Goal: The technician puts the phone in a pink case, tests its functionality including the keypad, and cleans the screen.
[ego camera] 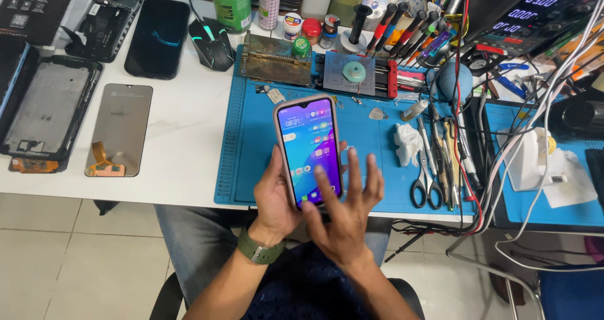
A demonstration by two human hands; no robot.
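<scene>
My left hand (pixel 274 197) holds a smartphone (pixel 308 144) upright over the blue work mat (pixel 251 162). Its screen is lit with a purple and blue home display. My right hand (pixel 346 210) is spread open in front of the phone's lower end, with one finger touching the bottom of the screen. A green watch sits on my left wrist (pixel 259 249).
Scissors (pixel 426 183), tweezers and a crumpled white tissue (pixel 408 142) lie on the mat's right part. A bare display panel (pixel 119 128), an opened phone frame (pixel 47 109), a dark phone (pixel 157 37) and a mouse (pixel 212 43) lie to the left. Bottles, screwdrivers and tangled cables crowd the back and right.
</scene>
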